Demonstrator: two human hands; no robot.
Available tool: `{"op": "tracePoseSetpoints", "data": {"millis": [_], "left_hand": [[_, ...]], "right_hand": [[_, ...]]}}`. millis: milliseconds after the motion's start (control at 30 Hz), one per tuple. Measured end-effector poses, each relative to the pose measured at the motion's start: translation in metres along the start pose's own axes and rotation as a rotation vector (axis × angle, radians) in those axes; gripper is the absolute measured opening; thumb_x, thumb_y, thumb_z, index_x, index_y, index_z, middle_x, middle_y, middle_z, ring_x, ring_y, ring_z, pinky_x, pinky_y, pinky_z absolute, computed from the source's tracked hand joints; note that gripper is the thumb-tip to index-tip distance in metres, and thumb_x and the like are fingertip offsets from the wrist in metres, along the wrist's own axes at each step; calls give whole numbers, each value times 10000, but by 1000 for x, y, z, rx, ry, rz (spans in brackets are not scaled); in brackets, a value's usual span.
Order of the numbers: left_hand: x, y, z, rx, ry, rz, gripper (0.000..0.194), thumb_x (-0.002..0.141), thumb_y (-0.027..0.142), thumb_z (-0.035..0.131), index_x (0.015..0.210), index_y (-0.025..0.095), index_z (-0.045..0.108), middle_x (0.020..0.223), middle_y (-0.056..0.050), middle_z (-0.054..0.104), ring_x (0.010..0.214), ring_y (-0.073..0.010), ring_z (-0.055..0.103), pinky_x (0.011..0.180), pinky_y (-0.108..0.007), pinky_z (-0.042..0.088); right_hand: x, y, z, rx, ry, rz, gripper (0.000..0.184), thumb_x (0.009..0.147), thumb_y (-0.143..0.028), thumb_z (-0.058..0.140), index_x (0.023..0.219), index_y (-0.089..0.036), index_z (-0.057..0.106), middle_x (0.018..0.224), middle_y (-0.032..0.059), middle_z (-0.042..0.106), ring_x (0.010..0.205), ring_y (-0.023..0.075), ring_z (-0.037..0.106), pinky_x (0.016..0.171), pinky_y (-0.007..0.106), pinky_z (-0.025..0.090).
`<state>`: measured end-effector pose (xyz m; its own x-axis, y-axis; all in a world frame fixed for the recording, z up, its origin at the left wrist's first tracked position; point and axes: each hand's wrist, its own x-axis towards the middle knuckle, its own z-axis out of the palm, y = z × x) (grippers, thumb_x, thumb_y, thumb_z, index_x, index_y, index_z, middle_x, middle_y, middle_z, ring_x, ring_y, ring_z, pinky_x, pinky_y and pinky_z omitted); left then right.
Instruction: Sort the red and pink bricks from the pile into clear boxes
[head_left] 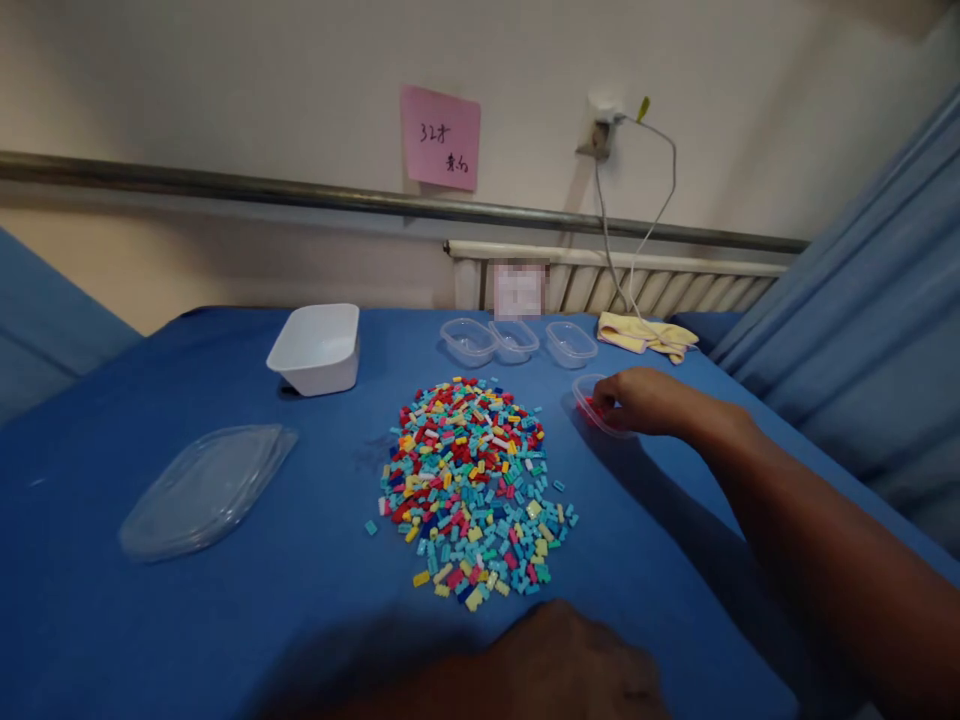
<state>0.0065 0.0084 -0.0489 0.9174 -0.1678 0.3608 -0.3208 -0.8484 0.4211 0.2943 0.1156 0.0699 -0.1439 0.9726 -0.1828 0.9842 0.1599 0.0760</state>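
Red toy bricks (586,403) lay tubbed at our curled right grip (645,400); we couldn't tell either hold, our left grip (574,665) cropped.

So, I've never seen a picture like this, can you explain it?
There's no machine: a camera on someone's head looks forward and down at their bare hands. On the blue surface lie a heap of small coloured bricks, a white tub, clear plastic lids, small clear containers and a yellow cloth. The right hand reaches into the nearest container, which has red pieces. The left hand is blurred, low in front. I can't tell whether either holds anything.
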Motion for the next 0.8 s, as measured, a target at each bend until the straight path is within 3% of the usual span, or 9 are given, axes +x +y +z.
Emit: {"op": "tracePoseSetpoints", "data": {"millis": [133,300,467,567,700,800], "left_hand": [[1,-1,3,-84,-29,-117,313,1089,351,669,832,186,598,746,45,640,631,-91,548,501,-250,342],[2,-1,5,-262,-106,-354,426,1123,430,587,777,181,596,672,43,624,520,-75,484,458,-225,291],[-2,-8,22,-206,-143,-347,383,1067,471,658,805,192,645,688,33,634,512,-89,467,445,-248,287],[-5,-9,24,-233,-145,-368,410,1079,502,619,806,199,661,677,27,619,528,-96,488,461,-255,308],[-7,-11,20,-263,-140,-357,430,1087,515,595,806,198,667,655,21,602,523,-100,487,473,-254,310],[-6,-15,24,-266,-207,-379,474,1085,522,598,750,188,636,592,31,542,463,-86,425,448,-238,279]], "right_hand": [[10,-5,-1,-32,-75,1,208,901,-152,651,1033,-196,806,976,123,821,797,224,699,606,326,302],[13,-3,4,-25,-85,12,188,927,-175,660,1082,-184,767,985,150,806,801,243,707,626,328,342],[13,-5,6,30,-55,27,170,930,-231,685,1074,-261,773,1005,167,810,834,295,726,678,364,429],[14,-3,8,57,-32,40,170,926,-235,689,1063,-283,778,1001,148,819,823,289,724,677,360,434],[12,9,5,68,54,97,297,959,-190,617,1206,-238,775,1040,103,840,884,244,739,711,315,429],[8,19,-2,60,127,140,359,976,-185,575,1276,-233,768,1177,90,835,1014,244,746,777,302,447]]}}
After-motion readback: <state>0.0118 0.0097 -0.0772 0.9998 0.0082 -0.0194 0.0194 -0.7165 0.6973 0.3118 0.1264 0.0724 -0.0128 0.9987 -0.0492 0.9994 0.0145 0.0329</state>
